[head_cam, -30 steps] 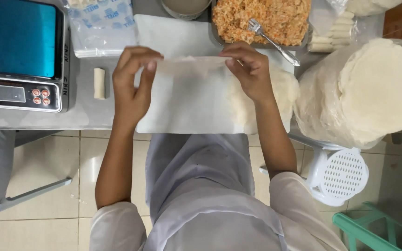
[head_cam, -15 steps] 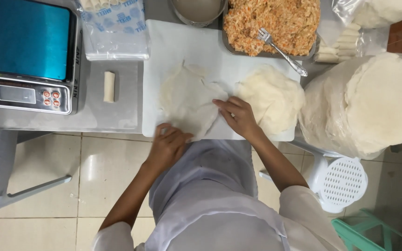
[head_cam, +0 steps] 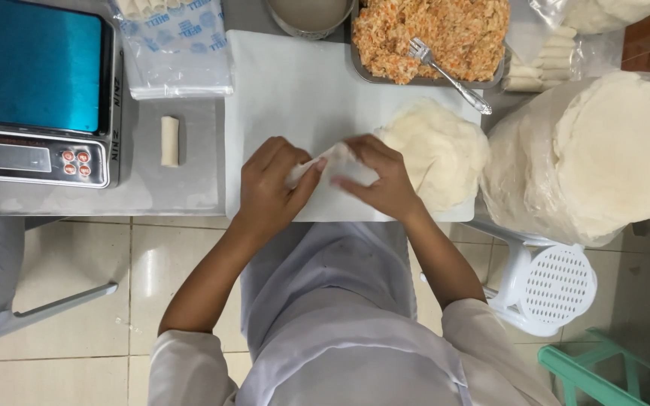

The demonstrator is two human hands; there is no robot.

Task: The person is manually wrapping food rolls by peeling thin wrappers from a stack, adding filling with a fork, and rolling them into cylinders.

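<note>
Both hands met over the near part of the white rectangular cutting board (head_cam: pixel 280 83), working a thin, pale, floppy pastry wrapper (head_cam: pixel 340 162) between them. The left hand (head_cam: pixel 268 188) pinched the wrapper's left end between thumb and fingers, closed narrowly on it. The right hand (head_cam: pixel 381 180) lay curled over the wrapper's right side, fingers bent down on it; how tightly it gripped could not be told, since the hand hid the sheet below. The wrapper sat just above the board's near edge, bunched and partly covered by both hands.

Just beside the right hand, touching the board's right end, lay a low heap of loose white round wrappers (head_cam: pixel 438 150). Farther right stood a tall stack of the same wrappers inside clear plastic (head_cam: pixel 588 150), resting on a white perforated plastic stool (head_cam: pixel 551 282). Beyond the board sat a metal tray of orange-flecked shredded filling (head_cam: pixel 430 34) with a metal fork (head_cam: pixel 445 71) stuck in it, its handle reaching over the tray's near rim. Finished pale rolls in a clear bag (head_cam: pixel 547 56) lay to the tray's right.

To the left, well apart from the hands, one small rolled pastry (head_cam: pixel 169 140) lay alone on the grey metal table (head_cam: pixel 152 188), near a digital scale with a blue platform (head_cam: pixel 35 90). A printed clear plastic bag (head_cam: pixel 174 53) lay beyond it.
</note>
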